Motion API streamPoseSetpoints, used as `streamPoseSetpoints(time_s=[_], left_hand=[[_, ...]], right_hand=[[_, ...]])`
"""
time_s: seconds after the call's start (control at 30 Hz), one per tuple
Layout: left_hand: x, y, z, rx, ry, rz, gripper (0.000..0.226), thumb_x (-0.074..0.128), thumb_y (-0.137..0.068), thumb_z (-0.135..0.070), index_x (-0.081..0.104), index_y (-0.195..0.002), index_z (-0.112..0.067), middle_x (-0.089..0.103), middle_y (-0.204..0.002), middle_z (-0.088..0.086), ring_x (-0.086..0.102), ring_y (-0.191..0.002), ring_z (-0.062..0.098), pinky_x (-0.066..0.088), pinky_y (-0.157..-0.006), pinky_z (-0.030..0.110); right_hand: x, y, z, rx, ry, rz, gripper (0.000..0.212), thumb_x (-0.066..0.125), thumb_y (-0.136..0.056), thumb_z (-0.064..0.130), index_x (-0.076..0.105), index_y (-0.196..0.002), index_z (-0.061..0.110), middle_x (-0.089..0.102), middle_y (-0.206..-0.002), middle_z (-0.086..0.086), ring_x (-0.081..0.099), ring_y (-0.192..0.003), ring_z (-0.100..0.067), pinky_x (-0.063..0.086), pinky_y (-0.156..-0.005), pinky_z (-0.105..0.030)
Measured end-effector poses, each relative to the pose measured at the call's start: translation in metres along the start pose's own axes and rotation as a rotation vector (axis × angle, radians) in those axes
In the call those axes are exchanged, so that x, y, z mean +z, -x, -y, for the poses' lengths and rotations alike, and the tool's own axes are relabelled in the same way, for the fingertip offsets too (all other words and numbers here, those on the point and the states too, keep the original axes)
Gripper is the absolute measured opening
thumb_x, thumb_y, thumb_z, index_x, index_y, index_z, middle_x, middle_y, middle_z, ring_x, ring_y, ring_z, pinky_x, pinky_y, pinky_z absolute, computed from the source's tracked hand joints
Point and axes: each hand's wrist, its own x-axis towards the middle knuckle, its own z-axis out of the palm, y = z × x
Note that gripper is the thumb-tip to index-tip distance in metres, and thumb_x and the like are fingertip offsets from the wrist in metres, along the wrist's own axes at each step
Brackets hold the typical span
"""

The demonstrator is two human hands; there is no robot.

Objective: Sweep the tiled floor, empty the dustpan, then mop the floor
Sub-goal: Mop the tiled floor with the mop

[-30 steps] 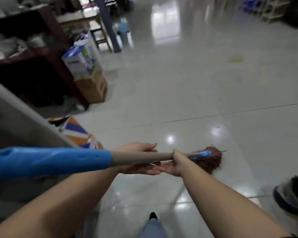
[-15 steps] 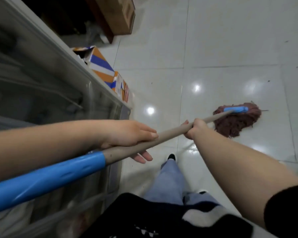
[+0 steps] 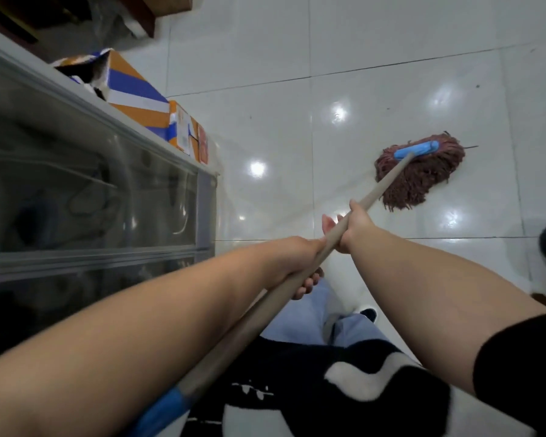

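On the tiled floor (image 3: pixel 375 58), the mop head (image 3: pixel 423 175) is lying flat, near the glass case (image 3: pixel 76 184). Both arms are reaching forward. The left hand (image 3: pixel 297 263) and right hand (image 3: pixel 356 225) are curling tight around the mop stick (image 3: pixel 388 184), right hand further down.

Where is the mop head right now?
In the head view, the mop head lies flat on the tiled floor, right of centre, beyond the right hand gripping its handle.

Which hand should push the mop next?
Probably the right hand: it grips the handle lower down, nearer the mop head. The left hand grips higher up and steadies.
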Motion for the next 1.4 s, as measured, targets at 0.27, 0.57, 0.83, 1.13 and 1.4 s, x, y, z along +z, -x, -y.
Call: streamPoseSetpoints(time_s=[0.27,0.57,0.83,1.13,1.4], left_hand=[[-0.013,-0.010,-0.006,0.015,-0.138,-0.211,0.052,0.046,-0.087,-0.056,0.052,-0.083,-0.005,0.046,-0.058,0.006,0.039,-0.043,0.018,0.032,-0.042,0.022],[-0.012,0.020,-0.055,0.396,-0.291,-0.084,0.039,0.053,-0.092,-0.040,0.044,-0.074,-0.006,0.048,-0.056,0.007,0.043,-0.028,0.014,0.033,-0.030,0.011],[0.027,0.039,-0.151,0.592,-0.435,-0.035,0.038,0.053,-0.092,-0.039,0.053,-0.084,-0.002,0.049,-0.054,0.007,0.044,-0.035,0.017,0.039,-0.036,0.016],[0.115,-0.003,-0.313,0.512,-0.656,0.060,0.037,0.048,-0.093,-0.043,0.049,-0.078,-0.008,0.054,-0.063,0.007,0.051,-0.041,0.015,0.043,-0.036,0.019],[0.117,-0.058,-0.379,0.036,-0.480,0.204,0.032,0.041,-0.095,-0.040,0.052,-0.092,-0.010,0.048,-0.048,0.003,0.042,-0.034,0.011,0.036,-0.037,0.014]], right_hand=[[0.027,0.000,0.006,-0.088,0.009,-0.125,0.035,0.064,-0.085,0.039,0.045,-0.073,0.012,0.041,-0.048,0.001,0.037,-0.040,-0.009,0.035,-0.034,-0.010],[0.019,0.060,0.063,-0.314,0.029,-0.082,0.033,0.038,-0.092,0.000,0.034,-0.061,0.011,0.026,-0.021,0.003,0.025,-0.014,-0.007,0.027,-0.030,-0.010],[-0.010,0.103,0.165,-0.518,-0.143,-0.055,0.034,0.034,-0.090,-0.001,0.031,-0.059,0.012,0.025,-0.021,0.004,0.024,-0.015,-0.008,0.026,-0.030,-0.010],[-0.083,0.060,0.329,-0.467,-0.546,0.025,0.028,0.049,-0.096,0.012,0.040,-0.070,0.008,0.044,-0.039,-0.005,0.044,-0.024,-0.010,0.039,-0.028,-0.014],[-0.085,-0.015,0.369,-0.156,-0.497,-0.071,0.030,0.040,-0.100,0.025,0.041,-0.077,0.005,0.047,-0.062,-0.011,0.045,-0.053,-0.019,0.045,-0.037,-0.023]])
